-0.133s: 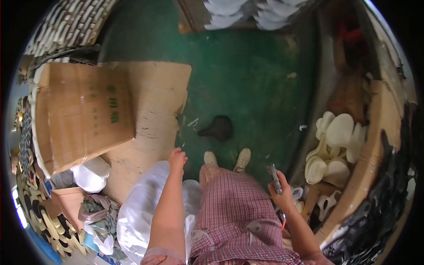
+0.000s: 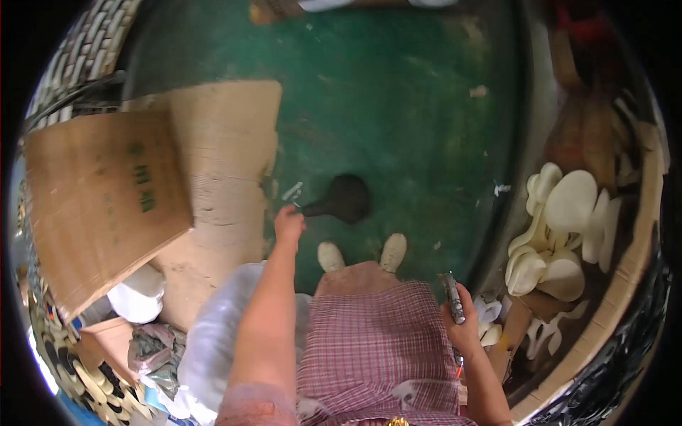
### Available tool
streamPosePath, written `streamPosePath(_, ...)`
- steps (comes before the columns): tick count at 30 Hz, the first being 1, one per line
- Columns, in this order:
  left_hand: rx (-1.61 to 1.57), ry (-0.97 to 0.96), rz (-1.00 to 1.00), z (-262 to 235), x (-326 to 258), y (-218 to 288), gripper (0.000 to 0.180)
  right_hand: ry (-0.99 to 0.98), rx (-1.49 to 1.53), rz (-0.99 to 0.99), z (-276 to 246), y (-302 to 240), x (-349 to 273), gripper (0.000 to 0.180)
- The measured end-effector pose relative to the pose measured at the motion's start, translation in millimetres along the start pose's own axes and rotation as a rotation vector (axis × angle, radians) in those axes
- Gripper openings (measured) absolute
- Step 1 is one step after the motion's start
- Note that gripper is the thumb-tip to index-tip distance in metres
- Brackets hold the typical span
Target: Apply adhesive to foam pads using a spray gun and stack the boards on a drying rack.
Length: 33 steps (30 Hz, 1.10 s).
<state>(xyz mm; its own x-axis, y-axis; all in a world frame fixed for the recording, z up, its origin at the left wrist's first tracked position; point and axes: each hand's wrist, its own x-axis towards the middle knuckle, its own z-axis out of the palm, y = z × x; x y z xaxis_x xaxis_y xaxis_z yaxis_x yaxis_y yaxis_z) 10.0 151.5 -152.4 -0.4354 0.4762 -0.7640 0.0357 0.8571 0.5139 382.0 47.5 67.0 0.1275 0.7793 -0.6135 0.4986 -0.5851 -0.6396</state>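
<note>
A black bicycle-saddle-shaped piece (image 2: 348,199) lies on the green floor ahead of my shoes, its narrow nose pointing left. My left hand (image 2: 290,228) reaches down at that nose, thumb and fingers apart on either side of its tip. I cannot tell whether they touch it. A whitish scrap (image 2: 293,191) lies just beyond the hand. Low at my right side, my right hand (image 2: 460,321) is closed around a slim grey metallic tool (image 2: 452,298); its exact kind is unclear.
A big cardboard box (image 2: 106,206) stands on flattened cardboard (image 2: 234,163) at the left. A white plastic sack (image 2: 213,334) is beside my left arm. Cream saddle-shaped pieces (image 2: 572,199) fill a cardboard box (image 2: 625,305) at the right. Black pieces (image 2: 618,369) lie beyond it.
My left hand has moved forward to the nose of the saddle-shaped piece. The view has shifted and come lower; my right hand still holds the grey tool.
</note>
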Motion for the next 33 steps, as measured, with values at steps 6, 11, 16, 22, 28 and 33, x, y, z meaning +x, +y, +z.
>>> streamPosePath(6,-0.12,-0.302,-0.384,146,100,-64,0.065,0.136,-0.077,0.077,13,65,45,0.047)
streamPosePath(11,-0.301,0.013,-0.455,154,99,-89,0.045,0.22,-0.004,0.184,14,49,54,0.047)
streamPosePath(16,-0.029,0.131,0.15,68,-6,-40,0.012,0.204,0.108,0.142,1,-6,3,0.045)
streamPosePath(22,-0.395,-0.691,0.279,-71,-211,170,0.023,0.219,0.226,0.024,-70,-95,-108,0.047)
streamPosePath(28,0.372,-1.132,0.496,-102,-340,329,0.018,0.308,0.119,-0.241,-99,-96,-197,0.055)
streamPosePath(33,0.658,-1.216,1.439,30,-555,451,0.034,0.327,0.26,-0.237,-124,-117,-226,0.048)
